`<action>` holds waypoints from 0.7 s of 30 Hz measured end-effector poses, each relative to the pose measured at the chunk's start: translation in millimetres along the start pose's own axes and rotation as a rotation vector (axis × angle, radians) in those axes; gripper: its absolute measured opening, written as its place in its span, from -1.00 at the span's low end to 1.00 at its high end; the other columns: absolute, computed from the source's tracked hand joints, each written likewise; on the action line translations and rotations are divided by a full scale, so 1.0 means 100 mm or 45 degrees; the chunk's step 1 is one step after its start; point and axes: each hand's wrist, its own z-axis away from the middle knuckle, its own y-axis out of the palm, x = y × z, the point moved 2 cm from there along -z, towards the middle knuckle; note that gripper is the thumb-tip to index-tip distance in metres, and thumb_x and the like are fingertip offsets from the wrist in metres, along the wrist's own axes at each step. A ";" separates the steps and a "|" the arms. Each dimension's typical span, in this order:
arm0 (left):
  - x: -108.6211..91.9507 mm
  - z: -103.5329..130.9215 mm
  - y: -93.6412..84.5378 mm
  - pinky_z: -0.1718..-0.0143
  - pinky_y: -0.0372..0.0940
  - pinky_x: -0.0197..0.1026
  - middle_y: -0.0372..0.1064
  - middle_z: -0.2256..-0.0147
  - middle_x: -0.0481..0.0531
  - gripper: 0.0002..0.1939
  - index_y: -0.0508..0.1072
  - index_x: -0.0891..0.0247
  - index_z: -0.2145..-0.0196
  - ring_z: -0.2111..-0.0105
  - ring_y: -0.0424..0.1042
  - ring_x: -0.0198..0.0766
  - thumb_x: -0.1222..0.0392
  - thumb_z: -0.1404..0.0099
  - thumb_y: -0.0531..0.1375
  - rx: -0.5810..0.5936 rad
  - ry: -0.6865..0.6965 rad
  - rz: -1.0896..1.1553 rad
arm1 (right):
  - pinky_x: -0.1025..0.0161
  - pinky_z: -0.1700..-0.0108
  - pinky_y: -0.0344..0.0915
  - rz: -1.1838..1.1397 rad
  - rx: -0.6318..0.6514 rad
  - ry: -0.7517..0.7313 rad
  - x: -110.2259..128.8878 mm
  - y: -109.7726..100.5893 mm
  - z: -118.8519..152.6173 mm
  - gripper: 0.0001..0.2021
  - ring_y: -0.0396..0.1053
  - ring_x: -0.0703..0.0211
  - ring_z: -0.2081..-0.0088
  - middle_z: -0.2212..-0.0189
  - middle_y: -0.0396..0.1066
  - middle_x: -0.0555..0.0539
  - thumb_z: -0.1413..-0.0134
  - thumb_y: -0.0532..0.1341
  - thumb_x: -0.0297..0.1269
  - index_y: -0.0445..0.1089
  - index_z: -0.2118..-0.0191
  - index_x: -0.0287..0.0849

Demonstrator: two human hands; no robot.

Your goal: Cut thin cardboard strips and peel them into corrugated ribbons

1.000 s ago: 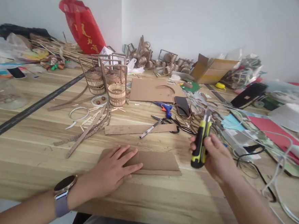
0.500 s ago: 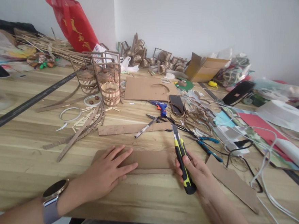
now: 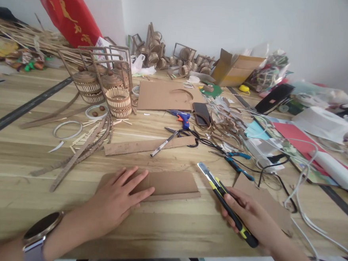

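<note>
Near the front of the desk [image 3: 167,231], the flat cardboard piece [image 3: 173,183] lies partly under our left hand [image 3: 116,194], which rests spread wide on it without gripping; we judge it light and fairly stiff — apt to crease if squeezed — so best steadied by a broad palm or lifted by its long edges. Just right of it, our right hand [image 3: 247,213] wraps around the yellow-and-black utility knife [image 3: 234,218], which looks light, rigid and surest held by the handle [image 3: 247,236], well behind its slim blade [image 3: 203,170], likely sharp and brittle.
</note>
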 end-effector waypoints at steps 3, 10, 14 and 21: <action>-0.03 -0.05 -0.01 -0.21 0.08 0.18 0.11 -0.30 0.14 -0.53 0.20 -0.02 -0.30 -0.27 0.06 0.09 0.18 -0.48 0.00 -0.010 0.011 -0.009 | 0.37 0.62 0.19 0.037 0.044 0.030 0.00 -0.02 0.02 -0.38 0.19 0.38 0.64 0.57 0.30 0.08 0.16 0.25 0.40 0.26 0.32 -0.13; -0.13 -0.24 0.01 -0.16 0.17 0.22 0.02 -0.32 0.24 -0.44 0.11 -0.06 -0.33 -0.26 0.10 0.15 0.22 -0.43 0.09 0.129 0.070 0.036 | 0.35 0.52 0.25 -0.013 0.110 0.021 -0.01 -0.06 0.04 -0.46 0.27 0.34 0.53 0.46 0.35 0.04 0.04 0.24 0.31 0.29 0.26 -0.12; -0.14 -0.28 0.01 -0.13 0.20 0.21 -0.02 -0.34 0.25 -0.28 0.07 -0.12 -0.34 -0.25 0.11 0.17 0.42 -0.34 0.10 0.238 0.060 0.065 | 0.33 0.53 0.25 0.015 0.127 0.011 0.01 -0.07 0.05 -0.43 0.26 0.32 0.52 0.46 0.34 0.04 0.05 0.26 0.30 0.28 0.17 -0.12; -0.12 -0.29 0.03 -0.12 0.20 0.23 -0.03 -0.34 0.26 -0.16 0.03 -0.14 -0.35 -0.25 0.11 0.18 0.53 -0.24 0.08 0.298 0.061 0.067 | 0.35 0.58 0.22 0.070 0.141 0.004 0.04 -0.05 0.02 -0.42 0.19 0.35 0.58 0.52 0.27 0.07 0.07 0.22 0.36 0.29 0.29 -0.13</action>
